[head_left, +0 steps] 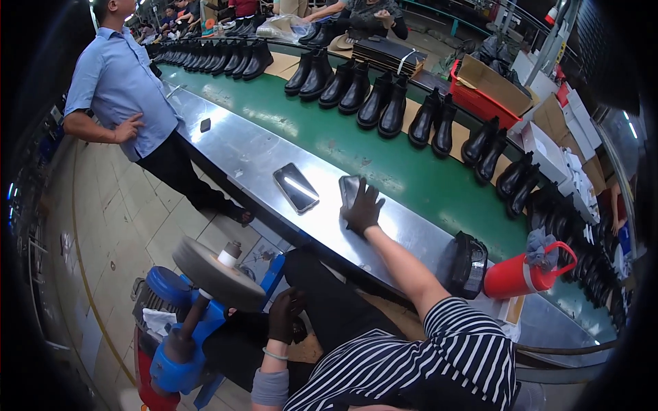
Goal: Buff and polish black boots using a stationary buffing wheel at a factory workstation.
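Observation:
My right hand [363, 208], in a dark brown glove, reaches out over the metal ledge [253, 147]. Its fingers are spread over the near end of a dark flat phone-like slab [349, 185], whose far end shows past the glove. To the left of it a smartphone [297, 188] lies face up with a bright reflection on its glass. My left hand [284, 314], also gloved, is low by my lap, beside the grey buffing wheel [218, 274] but apart from it. Its fingers are curled; a dark shape shows under them, too hidden to name.
Pairs of black ankle boots [384, 103] stand along the green belt [329, 147]. A red tumbler [524, 272] and a black bag-like item [468, 264] sit at right. A blue-mounted machine [179, 356] carries the wheel. A person in a blue shirt [130, 82] stands far left.

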Available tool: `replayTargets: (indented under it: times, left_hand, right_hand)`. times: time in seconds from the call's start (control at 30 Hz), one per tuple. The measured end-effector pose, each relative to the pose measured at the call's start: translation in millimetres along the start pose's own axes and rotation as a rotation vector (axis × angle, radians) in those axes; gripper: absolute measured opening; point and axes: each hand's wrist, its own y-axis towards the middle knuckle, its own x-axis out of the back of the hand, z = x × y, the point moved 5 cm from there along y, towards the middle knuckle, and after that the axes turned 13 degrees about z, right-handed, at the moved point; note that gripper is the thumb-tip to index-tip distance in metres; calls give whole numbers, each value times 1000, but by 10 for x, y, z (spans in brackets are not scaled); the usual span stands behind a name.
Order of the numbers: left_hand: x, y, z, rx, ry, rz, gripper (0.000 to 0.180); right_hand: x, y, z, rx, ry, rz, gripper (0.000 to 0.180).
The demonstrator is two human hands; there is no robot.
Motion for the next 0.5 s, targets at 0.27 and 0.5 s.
replayTargets:
  times: [0.27, 0.5]
  left_hand:
    - [211, 81, 292, 53, -211, -94, 43]
    - [104, 4, 241, -69, -285, 36, 48]
  right_hand:
    - [289, 771, -472, -153, 389, 79, 112]
    - [169, -338, 120, 164, 718, 47, 76]
